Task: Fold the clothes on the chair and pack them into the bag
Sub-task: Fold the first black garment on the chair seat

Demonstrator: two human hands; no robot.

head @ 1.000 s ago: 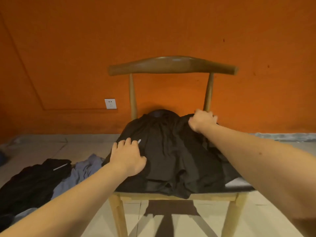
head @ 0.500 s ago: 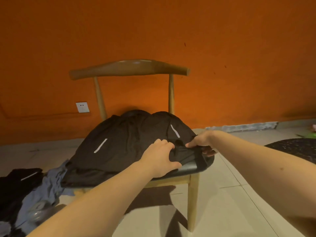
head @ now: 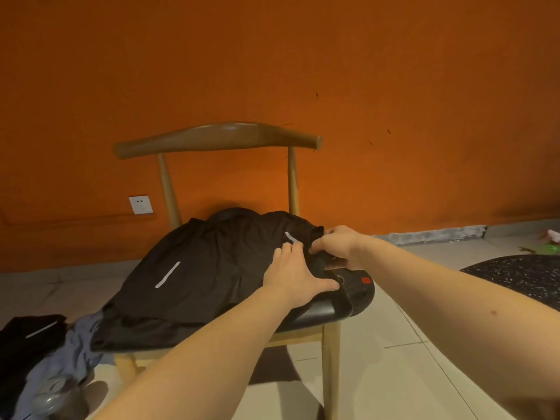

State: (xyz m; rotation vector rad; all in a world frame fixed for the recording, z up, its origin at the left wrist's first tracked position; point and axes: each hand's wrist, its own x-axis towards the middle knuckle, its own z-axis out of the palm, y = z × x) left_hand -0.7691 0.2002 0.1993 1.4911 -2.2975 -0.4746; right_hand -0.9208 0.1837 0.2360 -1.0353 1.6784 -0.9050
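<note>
An orange wall [head: 394, 86] fills the far side, with pale floor [head: 394, 344] tiles below it. The wooden chair [head: 218, 139] stands before the wall, and the black garment [head: 212, 268] lies spread over its dark seat, hanging off the left edge. At the right a dark speckled surface [head: 521, 277] cuts in. On the floor at the near left lies a heap of a second black cloth [head: 27, 338] and a blue-grey cloth [head: 75, 350].

Your left hand [head: 295, 275] lies flat on the garment's right part, grip released, fingers straight and thumb spread. Your right hand [head: 336, 242], just beyond it, has its grip on the garment's right edge, pinching the fabric. A white socket [head: 141, 204] sits on the wall left of the chair. Two white stripes [head: 167, 274] mark the garment.
</note>
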